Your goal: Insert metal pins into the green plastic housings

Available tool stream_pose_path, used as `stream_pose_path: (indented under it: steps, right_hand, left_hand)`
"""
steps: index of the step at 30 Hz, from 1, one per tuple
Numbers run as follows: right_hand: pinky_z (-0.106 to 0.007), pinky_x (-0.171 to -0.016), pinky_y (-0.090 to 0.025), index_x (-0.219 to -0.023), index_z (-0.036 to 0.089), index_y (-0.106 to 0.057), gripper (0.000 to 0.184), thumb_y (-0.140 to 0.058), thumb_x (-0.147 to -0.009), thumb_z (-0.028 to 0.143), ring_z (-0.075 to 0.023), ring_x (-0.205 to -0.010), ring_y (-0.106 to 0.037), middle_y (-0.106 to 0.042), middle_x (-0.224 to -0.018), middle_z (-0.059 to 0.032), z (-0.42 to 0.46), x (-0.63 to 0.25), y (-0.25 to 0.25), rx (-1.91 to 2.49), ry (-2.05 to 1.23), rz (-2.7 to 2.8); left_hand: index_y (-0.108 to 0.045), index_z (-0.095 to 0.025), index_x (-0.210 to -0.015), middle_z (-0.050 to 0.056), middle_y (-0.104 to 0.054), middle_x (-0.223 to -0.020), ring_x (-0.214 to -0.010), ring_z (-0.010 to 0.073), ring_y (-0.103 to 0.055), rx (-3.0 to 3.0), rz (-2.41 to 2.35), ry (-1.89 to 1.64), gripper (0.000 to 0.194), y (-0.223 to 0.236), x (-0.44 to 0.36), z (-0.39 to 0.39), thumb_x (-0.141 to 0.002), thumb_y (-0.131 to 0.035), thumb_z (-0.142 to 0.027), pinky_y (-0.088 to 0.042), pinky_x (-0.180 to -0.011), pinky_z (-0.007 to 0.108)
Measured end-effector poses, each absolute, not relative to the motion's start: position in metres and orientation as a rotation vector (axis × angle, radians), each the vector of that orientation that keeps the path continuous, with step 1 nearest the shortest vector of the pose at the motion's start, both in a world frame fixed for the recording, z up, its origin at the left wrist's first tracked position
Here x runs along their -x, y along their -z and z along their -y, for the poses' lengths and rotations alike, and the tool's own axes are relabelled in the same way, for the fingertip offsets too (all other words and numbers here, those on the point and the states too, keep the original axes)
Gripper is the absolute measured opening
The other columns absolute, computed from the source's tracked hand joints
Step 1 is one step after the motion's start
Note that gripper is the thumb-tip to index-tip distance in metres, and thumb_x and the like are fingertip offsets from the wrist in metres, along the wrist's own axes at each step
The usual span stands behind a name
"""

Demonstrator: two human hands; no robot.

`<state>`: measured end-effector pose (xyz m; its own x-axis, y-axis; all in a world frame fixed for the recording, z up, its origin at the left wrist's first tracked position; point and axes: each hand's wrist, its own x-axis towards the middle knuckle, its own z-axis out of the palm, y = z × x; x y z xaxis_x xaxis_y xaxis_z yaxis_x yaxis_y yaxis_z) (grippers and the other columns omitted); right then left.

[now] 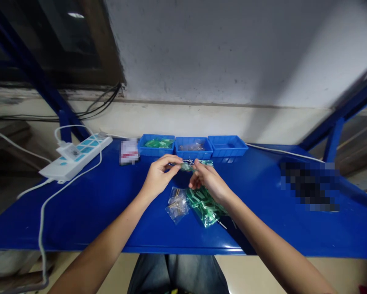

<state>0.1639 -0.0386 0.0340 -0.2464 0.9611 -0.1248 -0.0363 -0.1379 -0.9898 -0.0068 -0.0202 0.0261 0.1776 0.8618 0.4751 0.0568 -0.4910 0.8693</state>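
Observation:
Above the blue tabletop, my left hand (159,173) pinches a small clear plastic bag (187,165) with thumb and forefinger. My right hand (209,179) has its thumb and fingers closed at the bag's other side. The bag's contents are too small to make out. Under my right hand lies a pile of green-and-clear plastic packets (205,208), with thin white sticks poking out at its near side. Just left of that pile are clear bags with thin golden-brown pieces (177,204).
Along the wall stand three blue bins: one with green packets (157,154), one with clear bags (194,155), and a right-hand bin (228,152). A white power strip (79,157) with cables sits at left. Blurred items lie far right and beside the left bin.

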Motion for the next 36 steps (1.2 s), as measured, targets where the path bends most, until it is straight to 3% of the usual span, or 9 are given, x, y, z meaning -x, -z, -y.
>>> stream_pose_path:
  steps: [7,12,15,19,21,24,27,31,36]
  right_hand:
    - [-0.023,-0.056,-0.037,-0.087,0.016,-0.063,0.029,-0.076,-0.064,0.027,-0.0112,-0.06,-0.056,-0.064,-0.07,-0.0018,0.04,-0.164,-0.036,0.859,-1.693,0.949]
    - [-0.024,-0.058,-0.038,-0.074,0.018,-0.063,0.014,-0.071,-0.067,0.026,-0.0113,-0.062,-0.053,-0.061,-0.067,0.0005,0.037,-0.165,-0.029,0.935,-1.406,1.06]
    - [-0.026,-0.06,-0.04,-0.078,0.021,-0.063,0.009,-0.065,-0.074,0.028,-0.0116,-0.062,-0.052,-0.06,-0.071,0.0014,0.037,-0.166,-0.026,1.0,-1.108,1.219]
    - [-0.03,-0.069,-0.044,-0.084,0.023,-0.065,0.01,-0.055,-0.081,0.022,-0.0171,-0.081,-0.057,-0.061,-0.087,-0.0027,0.041,-0.167,-0.027,0.986,-0.703,1.491]
    - [-0.033,-0.073,-0.046,-0.083,0.024,-0.066,0.014,-0.053,-0.081,0.018,-0.0193,-0.089,-0.057,-0.06,-0.093,-0.0041,0.043,-0.166,-0.029,0.951,-0.551,1.598]
    - [-0.035,-0.076,-0.046,-0.08,0.024,-0.067,0.017,-0.051,-0.079,0.016,-0.0203,-0.094,-0.055,-0.056,-0.097,-0.005,0.045,-0.164,-0.029,0.967,-0.468,1.642]
    - [-0.031,-0.07,-0.046,-0.086,0.024,-0.065,0.014,-0.054,-0.079,0.018,-0.0189,-0.09,-0.055,-0.054,-0.095,-0.0044,0.043,-0.164,-0.026,0.998,-0.574,1.55]
    - [-0.026,-0.06,-0.043,-0.103,0.025,-0.055,0.024,-0.06,-0.079,0.03,-0.0135,-0.069,-0.055,-0.056,-0.077,0.0008,0.038,-0.165,-0.024,0.935,-0.984,1.285]
    - [-0.026,-0.052,-0.039,-0.087,0.017,-0.061,0.039,-0.048,-0.083,0.054,-0.0141,-0.057,-0.057,-0.062,-0.066,-0.0026,0.04,-0.162,-0.029,0.924,-1.467,1.236]
  left_hand:
    - [-0.067,-0.02,-0.069,0.005,-0.054,-0.117,-0.109,0.0193,-0.053,-1.867,-0.855,-1.438,0.018,-0.03,0.009,0.023,-0.076,-0.056,-0.007,-0.039,-0.098,0.04]
    - [-0.065,-0.018,-0.064,0.004,-0.056,-0.101,-0.099,0.0182,-0.054,-1.811,-1.088,-1.419,0.023,-0.026,0.007,0.021,-0.077,-0.049,-0.009,-0.041,-0.088,0.034]
    - [-0.068,-0.02,-0.079,0.003,-0.061,-0.085,-0.081,0.0163,-0.056,-1.63,-1.104,-1.23,0.016,-0.026,0.008,0.019,-0.081,-0.052,-0.022,-0.042,-0.07,0.028]
    - [-0.069,-0.016,-0.081,0.005,-0.063,-0.071,-0.059,0.0135,-0.053,-1.277,-1.035,-1.081,0.05,-0.03,0.008,0.021,-0.086,-0.039,-0.056,-0.034,-0.053,0.025]
    - [-0.067,-0.015,-0.079,0.005,-0.063,-0.069,-0.057,0.0127,-0.052,-1.216,-1.01,-1.082,0.049,-0.032,0.007,0.022,-0.083,-0.044,-0.058,-0.032,-0.052,0.024]
    - [-0.064,-0.017,-0.084,0.001,-0.061,-0.069,-0.058,0.0107,-0.052,-1.249,-0.998,-1.101,0.025,-0.031,0.006,0.024,-0.074,-0.066,-0.04,-0.033,-0.054,0.022]
    - [-0.062,-0.018,-0.087,-0.001,-0.061,-0.072,-0.063,0.0107,-0.054,-1.322,-0.99,-1.187,0.019,-0.029,0.004,0.023,-0.073,-0.068,-0.029,-0.037,-0.056,0.022]
    - [-0.059,-0.018,-0.089,0.001,-0.062,-0.082,-0.074,0.0132,-0.056,-1.389,-0.95,-1.359,0.016,-0.029,0.004,0.023,-0.076,-0.064,-0.026,-0.041,-0.058,0.021]
    - [-0.062,-0.018,-0.084,0.004,-0.063,-0.092,-0.091,0.0174,-0.058,-1.523,-0.903,-1.465,0.006,-0.034,0.006,0.025,-0.079,-0.06,-0.02,-0.045,-0.077,0.029]
